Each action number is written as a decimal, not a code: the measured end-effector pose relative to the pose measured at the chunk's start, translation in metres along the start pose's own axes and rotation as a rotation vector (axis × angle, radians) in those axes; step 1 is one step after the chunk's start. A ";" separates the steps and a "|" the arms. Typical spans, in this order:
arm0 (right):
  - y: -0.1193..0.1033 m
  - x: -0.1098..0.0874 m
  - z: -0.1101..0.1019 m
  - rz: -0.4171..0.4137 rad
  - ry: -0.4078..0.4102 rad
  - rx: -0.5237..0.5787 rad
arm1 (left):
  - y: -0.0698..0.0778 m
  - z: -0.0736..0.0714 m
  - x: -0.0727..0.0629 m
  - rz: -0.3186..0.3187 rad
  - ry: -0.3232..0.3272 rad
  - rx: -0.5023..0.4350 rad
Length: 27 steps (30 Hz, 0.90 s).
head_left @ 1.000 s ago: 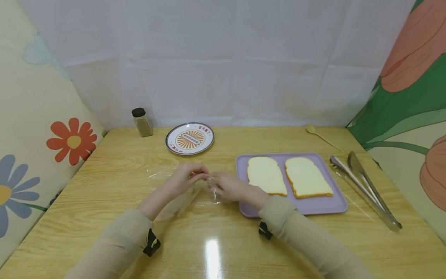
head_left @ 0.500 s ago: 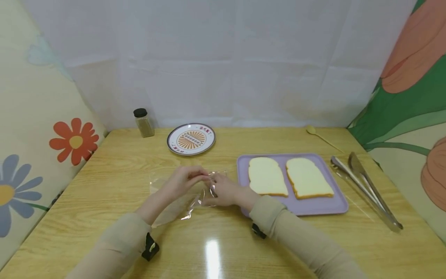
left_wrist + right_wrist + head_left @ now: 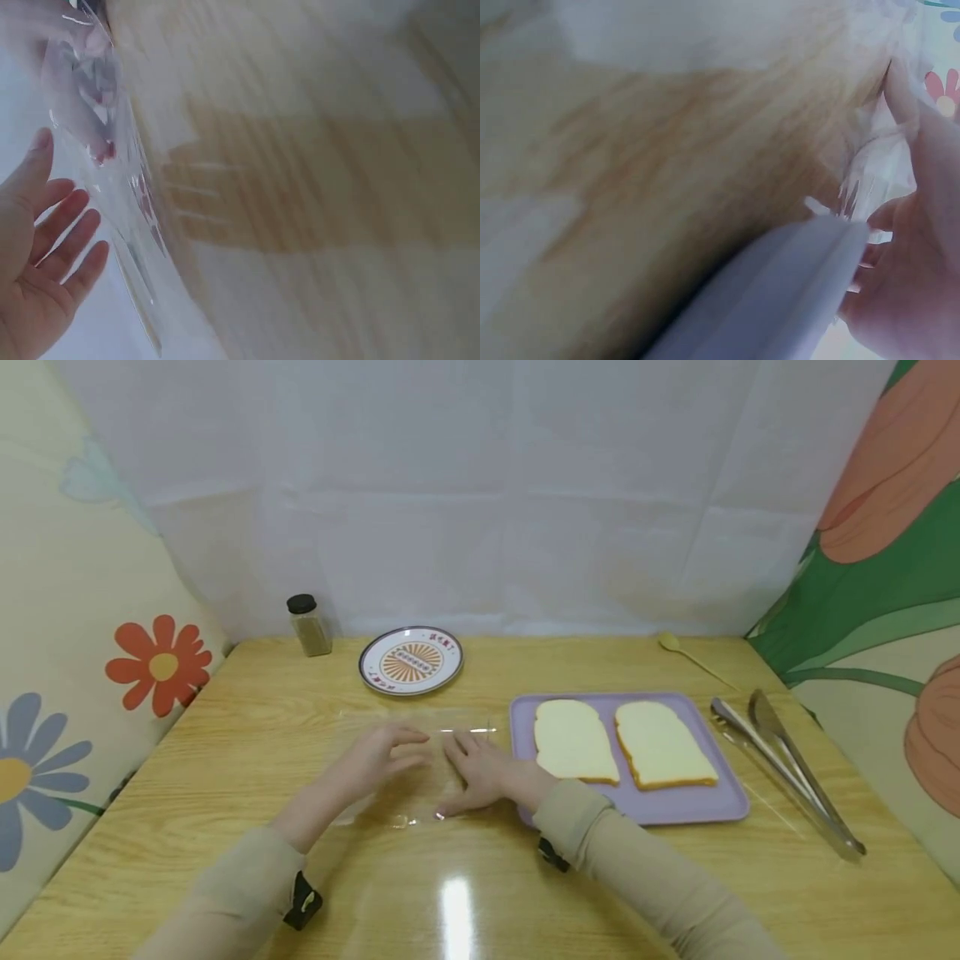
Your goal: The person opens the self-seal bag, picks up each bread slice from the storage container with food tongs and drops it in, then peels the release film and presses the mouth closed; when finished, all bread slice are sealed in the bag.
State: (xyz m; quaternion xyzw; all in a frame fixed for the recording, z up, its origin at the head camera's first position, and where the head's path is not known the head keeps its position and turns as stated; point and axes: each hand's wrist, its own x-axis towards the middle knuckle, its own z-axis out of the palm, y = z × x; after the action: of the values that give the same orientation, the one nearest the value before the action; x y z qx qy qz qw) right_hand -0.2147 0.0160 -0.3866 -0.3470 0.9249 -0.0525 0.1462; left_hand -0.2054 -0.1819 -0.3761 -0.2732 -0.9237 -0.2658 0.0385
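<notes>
Thin clear plastic film (image 3: pixel 468 729) lies on the wooden table between my hands; whether it is a sheet or a bag I cannot tell. My right hand (image 3: pixel 483 772) rests on its right part with thumb and fingers spread. Shiny folds of the film (image 3: pixel 142 195) stand near that hand in the left wrist view. My left hand (image 3: pixel 367 764) hovers at the film's left part, its fingers apart and holding nothing. Right of my right hand is a purple tray (image 3: pixel 637 810) bearing two bread slices (image 3: pixel 576 739).
A patterned plate (image 3: pixel 411 661) and a spice jar (image 3: pixel 310 627) with a black lid stand at the back left. Metal tongs (image 3: pixel 795 777) lie right of the tray, and a yellow spoon (image 3: pixel 697 657) lies behind it. White cloth hangs along the table's back edge.
My hands pinched the film close together; now they have parted, the left one drawing back leftward and letting go. The right fingers have spread, and the film lies flatter.
</notes>
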 end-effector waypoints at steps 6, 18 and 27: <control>-0.001 0.000 -0.002 0.008 -0.014 0.013 | -0.003 -0.001 -0.007 0.019 -0.140 0.108; 0.000 0.000 -0.004 -0.001 0.011 -0.009 | -0.005 -0.001 -0.002 0.059 -0.097 0.254; 0.000 -0.002 -0.006 0.003 0.002 -0.019 | -0.008 -0.002 -0.006 -0.002 -0.059 0.195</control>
State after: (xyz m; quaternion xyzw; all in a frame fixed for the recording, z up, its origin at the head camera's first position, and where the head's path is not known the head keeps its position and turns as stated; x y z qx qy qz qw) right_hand -0.2150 0.0167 -0.3809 -0.3468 0.9261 -0.0437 0.1421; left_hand -0.2045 -0.1911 -0.3793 -0.2747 -0.9463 -0.1663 0.0374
